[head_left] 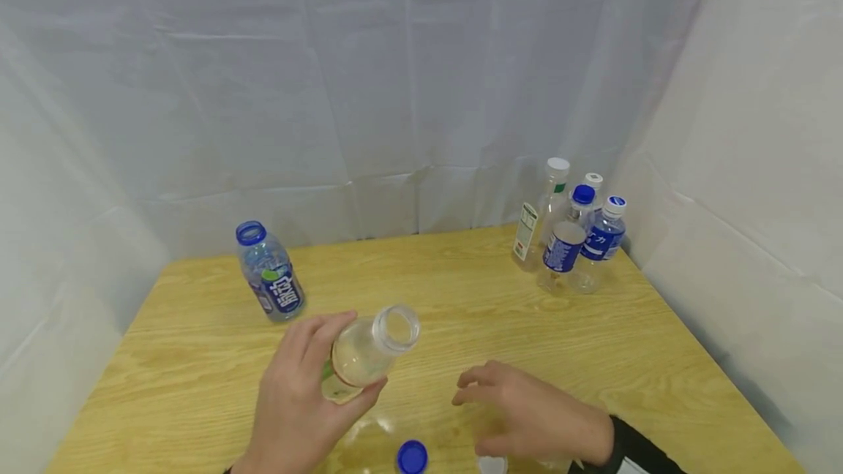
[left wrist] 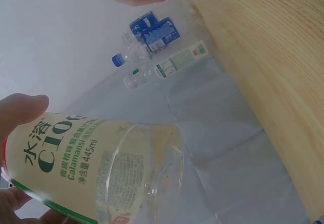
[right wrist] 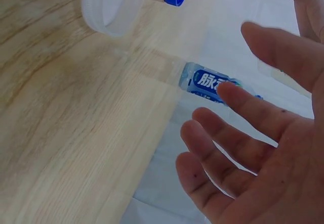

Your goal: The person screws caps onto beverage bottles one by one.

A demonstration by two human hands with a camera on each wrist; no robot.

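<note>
In the head view my left hand (head_left: 295, 390) grips a clear plastic bottle (head_left: 361, 352), thumb on one side and fingers on the other. The bottle is tilted and its mouth is uncovered. Its cream label with green "C100" print (left wrist: 76, 158) shows in the left wrist view. My right hand (head_left: 530, 414) hovers above the table with fingers apart and loosely bent, holding nothing. Close below it lies a white cap (head_left: 492, 465), partly hidden by the hand. Between the hands a blue cap (head_left: 412, 457) lies on the wood; both caps also appear in the right wrist view.
An uncapped blue-tinted bottle (head_left: 273, 276) stands at the left of the wooden table (head_left: 421, 276). Several capped bottles cluster at the back right, among them a blue-capped one (head_left: 562, 247) and a tall white-capped one (head_left: 530, 232). White sheeting (head_left: 369, 93) encloses the table's back and sides.
</note>
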